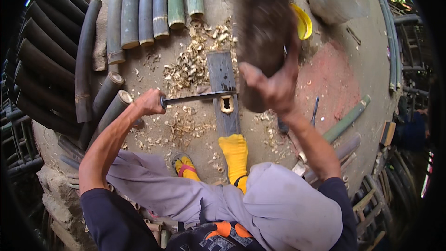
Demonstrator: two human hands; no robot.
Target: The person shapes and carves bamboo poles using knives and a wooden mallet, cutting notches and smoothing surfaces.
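The left hand (149,102) grips a chisel (197,98), its blade set at the square hole in the dark bamboo slat (222,72) lying on the ground. The right hand (274,86) clasps a blurred wooden mallet (261,23) raised above the slat.

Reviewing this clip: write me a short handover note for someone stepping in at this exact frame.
Left hand: closed on the handle of a chisel, its blade end at the rectangular hole in the dark bamboo slat.
Right hand: raised, closed on a blurred wooden mallet.
Yellow-socked foot rests on the slat's near end.
Done: hole is partly cut; shavings lie around.
Left: I cannot tell how deep the hole goes; check it before striking again.
Bamboo poles lie beyond.
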